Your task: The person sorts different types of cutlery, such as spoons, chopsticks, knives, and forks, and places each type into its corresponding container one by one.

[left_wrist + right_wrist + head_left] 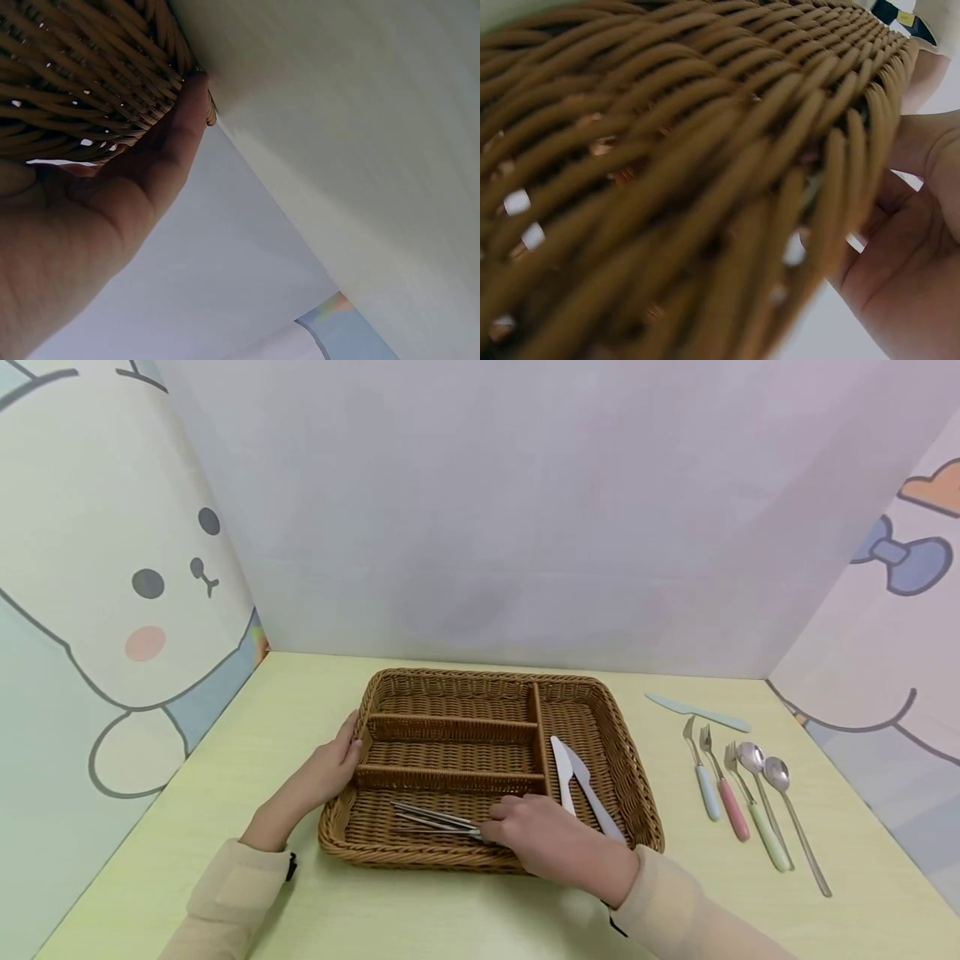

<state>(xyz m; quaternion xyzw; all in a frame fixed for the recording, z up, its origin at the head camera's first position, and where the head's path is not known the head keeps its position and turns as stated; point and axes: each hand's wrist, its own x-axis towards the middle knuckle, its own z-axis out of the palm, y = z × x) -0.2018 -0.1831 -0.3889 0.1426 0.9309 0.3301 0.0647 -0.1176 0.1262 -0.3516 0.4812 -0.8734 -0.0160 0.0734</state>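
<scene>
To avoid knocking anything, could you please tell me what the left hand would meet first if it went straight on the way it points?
The left hand would meet the side of the basket first; its fingers seem to touch it already.

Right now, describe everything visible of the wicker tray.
The brown tray looks woven, with a braided rim and four compartments: three rows left, one long right. It rests on the table. The right compartment holds two pale knives, the near-left one metal utensils gripped by the right hand; the left hand touches the tray's left side.
</scene>
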